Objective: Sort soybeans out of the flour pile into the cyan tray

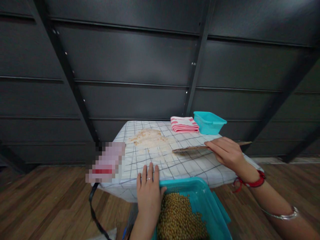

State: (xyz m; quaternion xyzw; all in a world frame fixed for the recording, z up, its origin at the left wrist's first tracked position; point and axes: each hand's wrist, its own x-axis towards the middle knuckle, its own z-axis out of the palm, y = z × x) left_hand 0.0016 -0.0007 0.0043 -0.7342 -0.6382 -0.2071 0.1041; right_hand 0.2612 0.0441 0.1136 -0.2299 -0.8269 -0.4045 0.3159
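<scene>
Right hand (226,153): grip clamped on thin flat stick (191,148), its far end by the right edge of the pale crumbly heap (150,139) on the cloth-covered table (205,166). Left hand (149,195): fingers slightly apart, palm down, thumb at teal tub (185,182) rim.

1. Passage: bare checked tablecloth (187,168) between the wooden stick (191,149) and the front turquoise tub (201,186).
2. Low obstacle, centre-left: pale crumbly heap (148,138).
3. Rear right blocked: folded striped towel (184,125), turquoise basin (212,129).
4. Dark panelled wall (135,100) bounds the back.
</scene>
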